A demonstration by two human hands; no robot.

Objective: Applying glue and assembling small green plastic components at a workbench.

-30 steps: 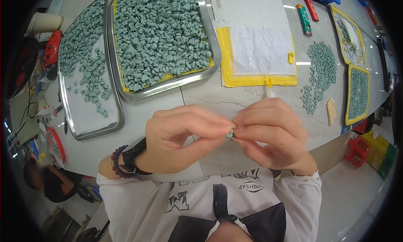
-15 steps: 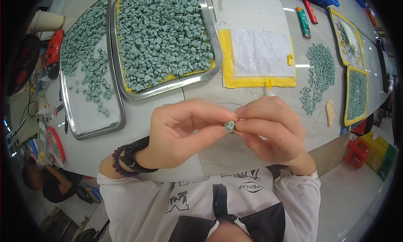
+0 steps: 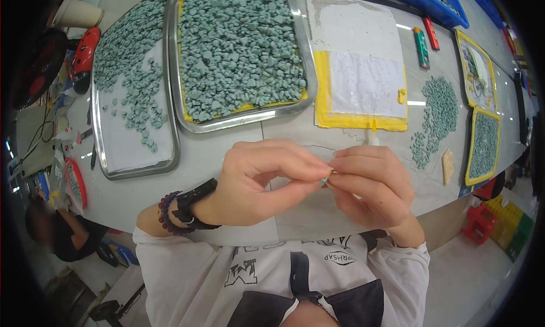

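Observation:
Both my hands meet in front of my chest, above the near part of the table. My left hand (image 3: 258, 182) pinches a small green piece (image 3: 324, 180) between thumb and fingers; only a sliver of it shows. My right hand (image 3: 374, 182) is closed at the same spot, its fingertips pressed together against the piece and the left fingertips. Whether the right fingers also hold something thin is too small to tell. Just beyond the right hand lies a white tube with a yellow tip (image 3: 373, 137), at the edge of a yellow-bordered board (image 3: 363, 86).
Two metal trays, one partly covered (image 3: 133, 163) and one full (image 3: 244, 124), hold green pieces at left. At right are a loose green pile (image 3: 441, 105), a beige slab (image 3: 448, 167), a green lighter (image 3: 421, 47) and a yellow-edged tray (image 3: 470, 139). Another person (image 3: 62, 230) sits far left.
My hands have closed more tightly round the green piece, which showed fully before and is now mostly covered. The table scene has shifted slightly right in view.

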